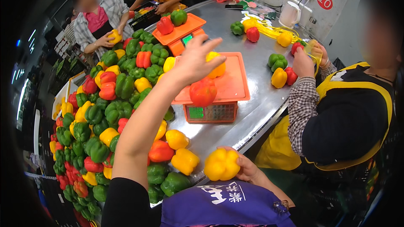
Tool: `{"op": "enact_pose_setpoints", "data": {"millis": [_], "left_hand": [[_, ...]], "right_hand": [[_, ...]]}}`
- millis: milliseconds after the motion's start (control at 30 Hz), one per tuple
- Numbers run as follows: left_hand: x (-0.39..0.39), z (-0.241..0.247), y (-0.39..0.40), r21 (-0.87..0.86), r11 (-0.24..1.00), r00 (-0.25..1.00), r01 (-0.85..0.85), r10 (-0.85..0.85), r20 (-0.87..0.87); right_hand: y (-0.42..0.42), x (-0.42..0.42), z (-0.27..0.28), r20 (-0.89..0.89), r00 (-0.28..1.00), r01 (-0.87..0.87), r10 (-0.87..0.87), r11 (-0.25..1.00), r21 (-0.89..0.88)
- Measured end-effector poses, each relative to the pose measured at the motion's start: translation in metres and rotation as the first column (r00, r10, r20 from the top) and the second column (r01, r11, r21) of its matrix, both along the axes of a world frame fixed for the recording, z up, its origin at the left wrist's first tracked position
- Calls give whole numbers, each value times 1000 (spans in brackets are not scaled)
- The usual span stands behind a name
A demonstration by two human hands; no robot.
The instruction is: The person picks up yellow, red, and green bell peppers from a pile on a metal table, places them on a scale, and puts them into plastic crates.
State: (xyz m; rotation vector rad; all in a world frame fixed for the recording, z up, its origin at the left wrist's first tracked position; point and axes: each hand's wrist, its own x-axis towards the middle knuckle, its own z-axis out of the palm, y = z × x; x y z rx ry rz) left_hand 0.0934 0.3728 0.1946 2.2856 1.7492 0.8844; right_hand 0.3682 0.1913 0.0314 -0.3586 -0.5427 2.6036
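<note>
My right hand grips a yellow bell pepper in front of my purple apron. My left hand, blurred and with its fingers spread, is stretched out above an orange digital scale. On that scale's tray stand a yellow bell pepper, partly hidden behind the left hand, and a red bell pepper at the front edge. The display is lit green. Close to my left forearm, a large pile of green, red and yellow bell peppers spreads over the table.
A second orange scale holds peppers farther back. On the right, a co-worker puts a red pepper into yellow netting. Loose peppers lie on the metal table. Another person stands across the pile holding a yellow pepper.
</note>
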Motion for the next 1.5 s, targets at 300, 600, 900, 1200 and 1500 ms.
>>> {"op": "enact_pose_setpoints", "data": {"millis": [300,600,900,1200,1500], "left_hand": [[-2,-56,-275,-456,801,912,388,-263,314],[-23,-86,-346,-447,866,867,223,34,497],[-32,-90,-357,-436,876,858,209,50,511],[-30,-93,-344,-395,898,859,192,41,510],[-46,-93,-321,-291,953,896,-79,196,399]], "right_hand": [[-47,-58,21,-48,987,-157,155,987,-39],[-81,-94,5,13,949,-315,315,949,15],[-89,-105,4,17,947,-320,320,947,22],[-65,-96,-1,251,920,-374,301,865,334],[182,-113,81,17,503,-206,-864,-101,973]]}}
